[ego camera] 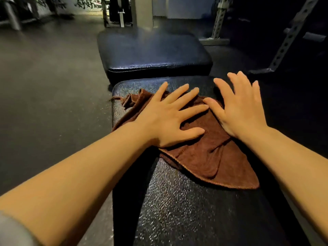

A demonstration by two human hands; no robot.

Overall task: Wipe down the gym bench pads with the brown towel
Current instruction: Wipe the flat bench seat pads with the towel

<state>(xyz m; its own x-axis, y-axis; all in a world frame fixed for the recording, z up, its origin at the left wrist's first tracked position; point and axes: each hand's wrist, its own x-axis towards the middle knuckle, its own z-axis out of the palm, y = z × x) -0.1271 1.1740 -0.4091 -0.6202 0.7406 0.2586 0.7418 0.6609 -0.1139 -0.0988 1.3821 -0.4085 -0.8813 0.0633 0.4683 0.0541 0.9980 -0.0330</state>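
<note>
Brown towel point(209, 157) under both flat hands

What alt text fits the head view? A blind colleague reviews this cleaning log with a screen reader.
Two bare hands, left hand and right hand, press flat with spread fingers on a crumpled brown towel lying on the near black bench pad. A second black pad sits just beyond it, across a gap, in a dim gym.

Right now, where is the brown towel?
In the head view, the brown towel lies spread on the near bench pad, pressed flat under the left hand and right hand.
</note>
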